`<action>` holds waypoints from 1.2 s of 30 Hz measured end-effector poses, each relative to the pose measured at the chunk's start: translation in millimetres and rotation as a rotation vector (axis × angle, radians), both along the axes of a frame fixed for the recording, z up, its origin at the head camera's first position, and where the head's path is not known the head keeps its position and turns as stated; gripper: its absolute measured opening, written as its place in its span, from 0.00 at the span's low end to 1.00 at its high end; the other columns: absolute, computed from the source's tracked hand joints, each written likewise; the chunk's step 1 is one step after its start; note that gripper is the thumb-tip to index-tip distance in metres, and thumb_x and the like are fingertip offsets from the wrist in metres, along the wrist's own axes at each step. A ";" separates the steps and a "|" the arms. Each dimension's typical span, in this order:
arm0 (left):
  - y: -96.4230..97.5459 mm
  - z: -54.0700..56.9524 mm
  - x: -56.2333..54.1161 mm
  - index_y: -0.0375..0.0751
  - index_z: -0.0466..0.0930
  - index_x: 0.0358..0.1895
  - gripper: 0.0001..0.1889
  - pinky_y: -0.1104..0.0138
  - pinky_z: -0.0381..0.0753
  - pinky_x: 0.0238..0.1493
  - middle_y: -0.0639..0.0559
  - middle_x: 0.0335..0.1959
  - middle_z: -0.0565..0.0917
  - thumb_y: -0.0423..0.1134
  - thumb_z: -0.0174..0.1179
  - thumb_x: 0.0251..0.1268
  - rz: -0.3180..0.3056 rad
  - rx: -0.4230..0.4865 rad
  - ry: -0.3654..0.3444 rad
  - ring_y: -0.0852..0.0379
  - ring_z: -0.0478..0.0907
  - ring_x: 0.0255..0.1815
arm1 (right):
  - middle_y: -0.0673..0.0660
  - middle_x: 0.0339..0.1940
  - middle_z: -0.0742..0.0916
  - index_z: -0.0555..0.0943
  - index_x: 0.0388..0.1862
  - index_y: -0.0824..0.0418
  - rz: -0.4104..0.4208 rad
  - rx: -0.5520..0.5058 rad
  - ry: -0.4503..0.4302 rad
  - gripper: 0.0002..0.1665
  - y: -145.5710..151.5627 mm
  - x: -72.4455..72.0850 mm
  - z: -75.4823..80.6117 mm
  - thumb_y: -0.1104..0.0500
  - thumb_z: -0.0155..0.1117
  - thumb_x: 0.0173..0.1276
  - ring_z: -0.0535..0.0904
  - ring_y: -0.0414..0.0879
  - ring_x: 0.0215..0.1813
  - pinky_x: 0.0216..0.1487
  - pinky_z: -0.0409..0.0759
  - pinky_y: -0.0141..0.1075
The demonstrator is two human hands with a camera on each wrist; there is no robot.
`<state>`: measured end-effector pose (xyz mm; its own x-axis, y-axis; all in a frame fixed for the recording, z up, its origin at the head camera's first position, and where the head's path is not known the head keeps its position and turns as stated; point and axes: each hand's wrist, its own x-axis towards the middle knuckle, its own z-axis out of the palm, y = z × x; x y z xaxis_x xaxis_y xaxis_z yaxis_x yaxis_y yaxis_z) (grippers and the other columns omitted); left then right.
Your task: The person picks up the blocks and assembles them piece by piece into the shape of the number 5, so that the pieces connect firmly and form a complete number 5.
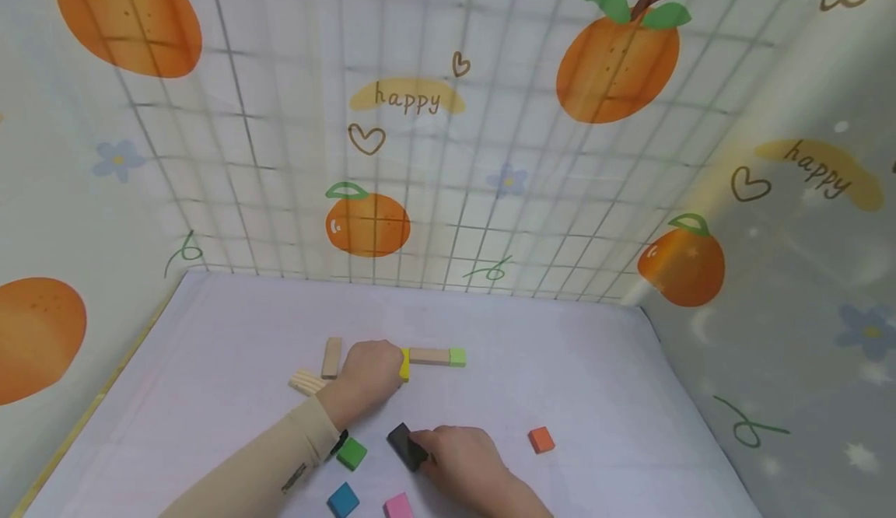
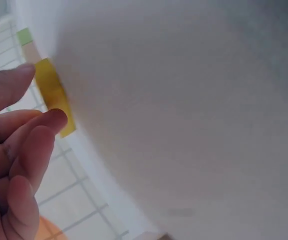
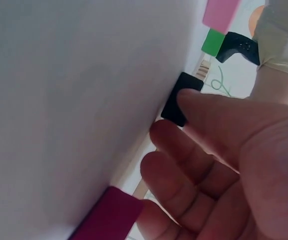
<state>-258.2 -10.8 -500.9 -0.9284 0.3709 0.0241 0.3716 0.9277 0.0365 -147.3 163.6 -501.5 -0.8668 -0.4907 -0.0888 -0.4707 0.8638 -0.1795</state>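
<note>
My left hand pinches a yellow block between the thumb at one end and the fingertips at the other. In the head view, the hand covers most of that block. Right beside it, a plain wooden block lies in line with a light green block. Closer to me, my right hand grips a black block by its near end, thumb against its side. Below the right hand's fingers, the right wrist view shows a dark magenta block, which the hand hides in the head view.
Green, blue and pink cubes lie near the front edge. An orange cube sits to the right. Plain wooden strips lie left of the left hand. Printed curtains over a wire grid enclose the white table.
</note>
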 end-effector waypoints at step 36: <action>-29.2 -1.7 22.7 0.51 0.86 0.29 0.10 0.65 0.73 0.27 0.61 0.23 0.81 0.52 0.68 0.60 -0.039 0.155 -0.174 0.61 0.72 0.24 | 0.45 0.16 0.80 0.82 0.28 0.48 -0.021 0.166 0.259 0.10 -28.9 -23.4 2.9 0.52 0.77 0.58 0.67 0.38 0.18 0.19 0.65 0.34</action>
